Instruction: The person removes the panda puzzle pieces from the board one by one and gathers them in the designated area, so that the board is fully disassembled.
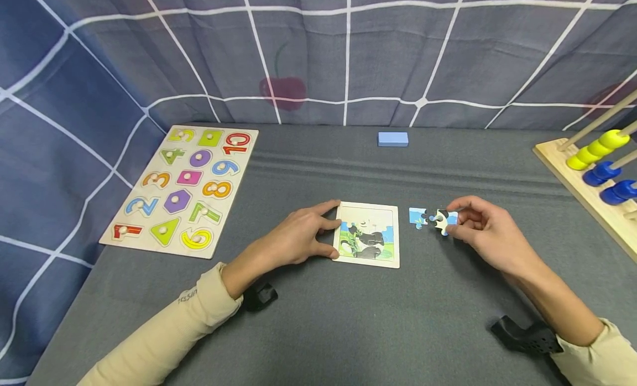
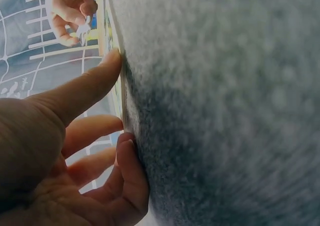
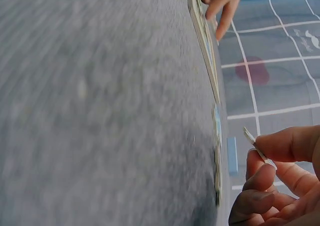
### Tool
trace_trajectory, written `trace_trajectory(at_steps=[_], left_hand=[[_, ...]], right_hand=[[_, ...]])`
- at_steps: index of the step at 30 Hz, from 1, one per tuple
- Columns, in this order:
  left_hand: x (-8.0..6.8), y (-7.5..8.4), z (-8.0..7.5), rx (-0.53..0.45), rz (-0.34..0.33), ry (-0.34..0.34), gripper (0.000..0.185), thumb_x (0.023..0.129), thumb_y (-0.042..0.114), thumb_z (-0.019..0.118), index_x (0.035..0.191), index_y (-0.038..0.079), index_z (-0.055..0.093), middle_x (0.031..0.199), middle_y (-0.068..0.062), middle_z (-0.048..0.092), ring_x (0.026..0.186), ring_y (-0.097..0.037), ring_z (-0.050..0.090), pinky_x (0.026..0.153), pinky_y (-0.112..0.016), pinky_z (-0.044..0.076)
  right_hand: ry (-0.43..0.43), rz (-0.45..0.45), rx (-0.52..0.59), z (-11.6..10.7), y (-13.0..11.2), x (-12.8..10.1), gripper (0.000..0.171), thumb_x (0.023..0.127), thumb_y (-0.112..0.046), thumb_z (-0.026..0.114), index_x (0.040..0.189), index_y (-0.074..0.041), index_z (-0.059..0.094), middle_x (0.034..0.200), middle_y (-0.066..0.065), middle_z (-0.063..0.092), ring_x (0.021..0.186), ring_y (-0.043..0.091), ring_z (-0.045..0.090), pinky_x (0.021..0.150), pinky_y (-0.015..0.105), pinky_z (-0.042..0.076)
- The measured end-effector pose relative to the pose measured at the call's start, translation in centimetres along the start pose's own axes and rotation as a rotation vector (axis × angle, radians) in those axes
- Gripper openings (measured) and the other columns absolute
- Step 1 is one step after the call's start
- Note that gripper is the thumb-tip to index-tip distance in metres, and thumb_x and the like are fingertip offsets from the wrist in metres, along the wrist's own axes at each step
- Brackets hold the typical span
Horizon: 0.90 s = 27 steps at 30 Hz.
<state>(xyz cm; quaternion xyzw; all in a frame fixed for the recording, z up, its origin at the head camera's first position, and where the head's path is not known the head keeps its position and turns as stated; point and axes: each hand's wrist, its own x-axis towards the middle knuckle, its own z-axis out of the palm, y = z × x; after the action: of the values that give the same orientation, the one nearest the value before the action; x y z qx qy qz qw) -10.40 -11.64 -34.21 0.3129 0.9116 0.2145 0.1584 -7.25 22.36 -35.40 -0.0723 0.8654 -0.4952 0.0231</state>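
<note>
A square panda jigsaw puzzle (image 1: 369, 236) in a pale wooden frame lies on the table; puzzle pieces fill its lower part, and a pale area with a faint panda outline shows at the top. My left hand (image 1: 299, 235) touches the frame's left edge, thumb at the near corner and index finger at the far corner. To the right of the frame, my right hand (image 1: 490, 231) pinches a black, white and blue puzzle piece (image 1: 442, 222) between thumb and fingers, raised and tilted in the right wrist view. A blue loose piece (image 1: 417, 217) lies between that hand and the frame.
A wooden peg board of numbers and shapes (image 1: 189, 192) lies at the left. One blue block (image 1: 392, 139) sits near the back curtain (image 1: 318, 54). At the right edge stands a bead counter (image 1: 592, 192) with yellow and blue beads on rods.
</note>
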Motion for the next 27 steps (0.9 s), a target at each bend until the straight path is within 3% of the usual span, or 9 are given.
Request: trace_trajectory(at_steps=[3, 6, 18, 27], left_hand=[[0.1, -0.1, -0.1, -0.001, 0.007, -0.009, 0.061, 0.08, 0.031, 0.083, 0.133, 0.006, 0.063, 0.152, -0.011, 0.041, 0.085, -0.013, 0.055, 0.083, -0.035, 0.045], [0.2, -0.1, -0.1, 0.0, 0.018, -0.013, 0.06, 0.08, 0.031, 0.083, 0.132, 0.007, 0.064, 0.151, -0.011, 0.044, 0.079, -0.01, 0.053, 0.076, -0.031, 0.045], [0.2, -0.2, -0.2, 0.0, 0.035, -0.002, 0.059, 0.079, 0.031, 0.083, 0.129, 0.006, 0.066, 0.149, -0.013, 0.046, 0.073, -0.007, 0.052, 0.07, -0.027, 0.045], [0.2, 0.0, -0.2, 0.017, 0.015, -0.021, 0.06, 0.08, 0.032, 0.082, 0.131, 0.007, 0.065, 0.15, -0.012, 0.044, 0.074, -0.007, 0.052, 0.072, -0.029, 0.045]], right_hand=[[0.017, 0.012, -0.009, -0.5, 0.4, -0.2, 0.029, 0.086, 0.005, 0.07, 0.113, 0.001, 0.06, 0.079, -0.001, 0.059, 0.06, 0.008, 0.05, 0.054, 0.023, 0.039], [0.029, 0.018, -0.029, -1.0, 0.7, -0.3, 0.029, 0.086, 0.005, 0.069, 0.113, 0.001, 0.06, 0.078, -0.001, 0.059, 0.058, 0.008, 0.047, 0.052, 0.024, 0.037], [0.011, 0.044, -0.145, -3.0, 2.3, -0.8, 0.028, 0.089, 0.003, 0.067, 0.117, 0.001, 0.06, 0.08, 0.001, 0.058, 0.056, 0.008, 0.045, 0.05, 0.027, 0.035], [-0.005, -0.067, -0.475, -3.4, 2.2, -0.5, 0.023, 0.088, -0.003, 0.071, 0.11, -0.002, 0.065, 0.079, 0.002, 0.056, 0.063, 0.009, 0.045, 0.056, 0.028, 0.034]])
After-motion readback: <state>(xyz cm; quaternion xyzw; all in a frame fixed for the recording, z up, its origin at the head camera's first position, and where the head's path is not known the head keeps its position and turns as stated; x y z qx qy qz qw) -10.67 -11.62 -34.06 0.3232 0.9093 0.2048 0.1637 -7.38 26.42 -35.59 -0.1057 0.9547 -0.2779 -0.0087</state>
